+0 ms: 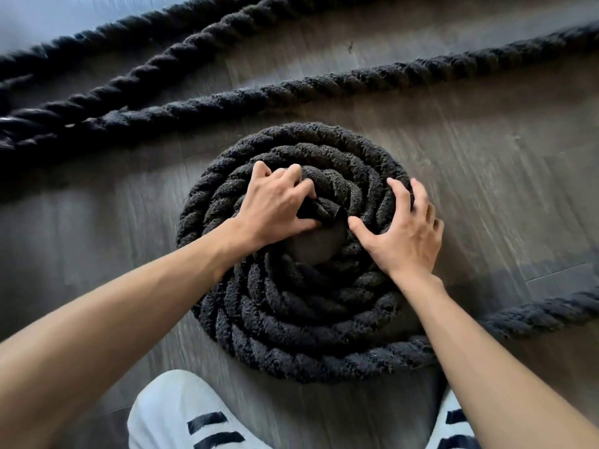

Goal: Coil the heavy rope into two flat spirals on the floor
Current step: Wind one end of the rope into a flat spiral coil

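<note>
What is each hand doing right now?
Left hand: closed, gripping the rope's capped end at the centre.
Right hand: open, fingers spread, pressing on the coil.

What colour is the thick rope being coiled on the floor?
The rope is black all over, with a fuzzy twisted surface. The head view shows it best.

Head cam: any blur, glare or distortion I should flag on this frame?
Head view: the coil, left hand and right hand are sharp. The loose rope lengths smear with motion blur at the left edge. There is pale bluish glare on the floor top left. Wide-angle bending grows toward the edges, and shadows are soft.
</note>
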